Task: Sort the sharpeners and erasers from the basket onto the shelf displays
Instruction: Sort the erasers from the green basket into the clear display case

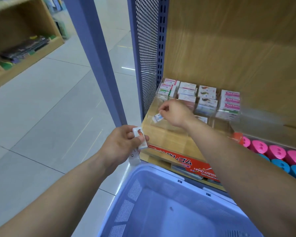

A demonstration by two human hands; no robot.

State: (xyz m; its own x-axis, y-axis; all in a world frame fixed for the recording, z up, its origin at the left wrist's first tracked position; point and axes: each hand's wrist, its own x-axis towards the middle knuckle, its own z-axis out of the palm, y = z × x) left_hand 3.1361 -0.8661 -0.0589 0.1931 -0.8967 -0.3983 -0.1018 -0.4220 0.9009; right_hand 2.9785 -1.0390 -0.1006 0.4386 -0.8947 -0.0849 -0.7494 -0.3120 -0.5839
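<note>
Blue-label eraser (157, 117) – right hand (175, 112) pinches it over the clear display tray (152, 103), left hand (121, 144) grips an orange-print eraser (140, 138) just by the basket (161, 169)

White-blue eraser (157, 117) pinched over clear display (162, 134), orange-print eraser (140, 138) held left of it, blue basket (162, 169) below.

One wide-angle camera, worn on the head, is looking forward and steeply down. It is sitting directly above the pale blue slatted plastic basket (126, 211), which is filling the lower frame at close range. It is facing the wood-backed shelf (229, 48) nearby, right of centre. The grey tiled floor (41, 108) is occupying the left side.
</note>
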